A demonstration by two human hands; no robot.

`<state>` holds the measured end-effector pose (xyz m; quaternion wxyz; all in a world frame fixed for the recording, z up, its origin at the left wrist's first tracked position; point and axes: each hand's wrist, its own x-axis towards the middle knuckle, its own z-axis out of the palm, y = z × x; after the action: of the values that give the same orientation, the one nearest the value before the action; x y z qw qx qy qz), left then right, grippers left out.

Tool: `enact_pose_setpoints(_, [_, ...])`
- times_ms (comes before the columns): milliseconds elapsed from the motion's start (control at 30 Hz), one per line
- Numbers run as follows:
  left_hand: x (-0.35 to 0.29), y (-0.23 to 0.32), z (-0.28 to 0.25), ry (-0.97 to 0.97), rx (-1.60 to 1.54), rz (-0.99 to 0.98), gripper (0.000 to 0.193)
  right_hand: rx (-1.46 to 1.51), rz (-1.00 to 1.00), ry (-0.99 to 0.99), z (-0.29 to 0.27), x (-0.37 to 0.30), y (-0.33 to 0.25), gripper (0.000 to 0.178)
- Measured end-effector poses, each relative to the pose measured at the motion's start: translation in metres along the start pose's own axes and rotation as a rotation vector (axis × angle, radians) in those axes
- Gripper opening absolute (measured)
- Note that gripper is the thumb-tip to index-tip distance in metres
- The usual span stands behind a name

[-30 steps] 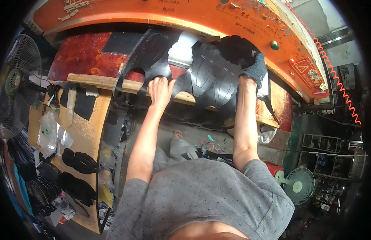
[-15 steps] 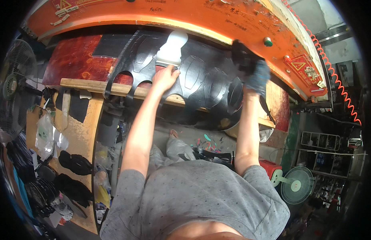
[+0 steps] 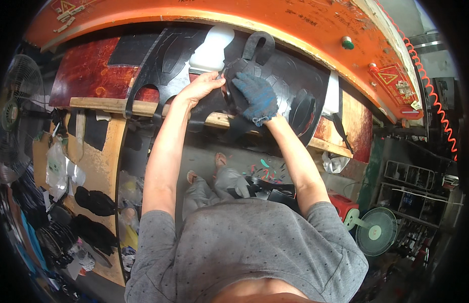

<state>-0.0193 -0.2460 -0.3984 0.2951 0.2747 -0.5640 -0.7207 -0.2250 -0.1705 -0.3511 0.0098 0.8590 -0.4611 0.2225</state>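
My right hand (image 3: pixel 257 98), in a blue-grey knit glove, lies over a dark, flat piece with a curved loop (image 3: pixel 259 45), its fingers curled over the piece toward the left. My bare left hand (image 3: pixel 199 88) has thumb and fingertips together at the left edge of that piece. Both hands are above a black sheet (image 3: pixel 302 65) with curved cut outlines and openings, spread over the worktable. Just beyond my left hand lies a white, rounded block (image 3: pixel 210 48). The palm side of my glove, and what lies under it, are hidden.
An orange machine beam (image 3: pixel 295 30) spans the far side, with a green button (image 3: pixel 347 43). A wooden rail (image 3: pixel 98 104) edges the red-brown table. Another white piece (image 3: pixel 332 96) lies right. Fans stand left (image 3: pixel 12 108) and right (image 3: pixel 375 232); scraps litter the floor.
My right hand has swung left from the beam's right side to beside my left hand, bringing a dark piece. My left hand has shifted slightly left. The right white piece now shows.
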Motion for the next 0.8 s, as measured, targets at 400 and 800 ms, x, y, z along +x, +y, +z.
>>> enact_pose_setpoints(400, [-0.039, 0.004, 0.085, 0.774, 1.126, 0.72, 0.051, 0.305, 0.954, 1.099, -0.106, -0.041, 0.051, 0.038])
enact_pose_setpoints(800, [0.036, -0.048, 0.077, -0.084, -0.252, -0.191, 0.026, 0.189, 0.048, 0.042, -0.055, -0.077, 0.023, 0.069])
